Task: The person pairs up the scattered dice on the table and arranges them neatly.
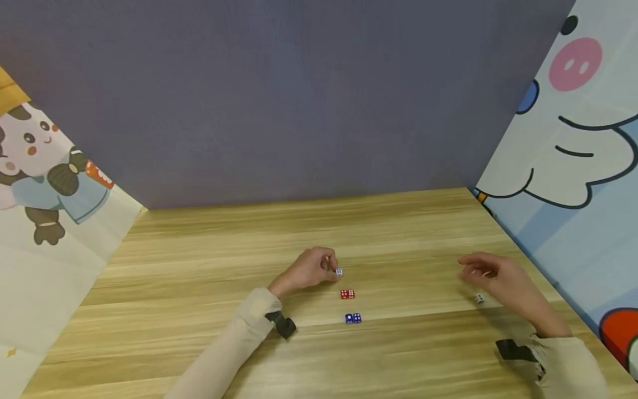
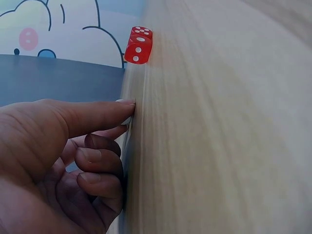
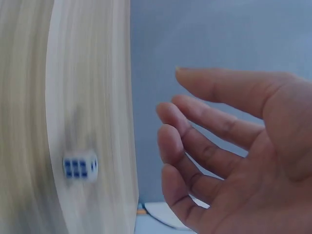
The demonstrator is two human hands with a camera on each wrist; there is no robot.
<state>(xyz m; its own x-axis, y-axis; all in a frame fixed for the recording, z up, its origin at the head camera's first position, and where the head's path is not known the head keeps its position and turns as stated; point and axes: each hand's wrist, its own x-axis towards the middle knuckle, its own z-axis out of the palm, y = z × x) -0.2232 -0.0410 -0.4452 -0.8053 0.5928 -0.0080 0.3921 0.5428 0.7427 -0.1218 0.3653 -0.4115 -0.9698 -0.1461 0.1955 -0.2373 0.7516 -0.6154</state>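
Note:
My left hand (image 1: 333,268) rests on the wooden table (image 1: 209,310), its thumb and fingertips pinching a small white die (image 1: 339,271) with blue pips. In the left wrist view only a white sliver of that die (image 2: 127,120) shows between thumb and curled fingers. Just in front lie two red dice (image 1: 347,294) side by side, also visible as the red dice (image 2: 138,45) beyond the left fingers. Two blue dice (image 1: 353,318) sit nearer me. My right hand (image 1: 471,270) hovers with relaxed fingers (image 3: 195,136), holding nothing, above another white die (image 1: 479,298). That white die (image 3: 80,165) lies blurred on the table.
A dark purple panel (image 1: 299,100) closes the back of the table. Cartoon-printed panels stand at the left (image 1: 45,183) and right (image 1: 573,166) sides. Black wrist straps (image 1: 281,324) show on both cream sleeves.

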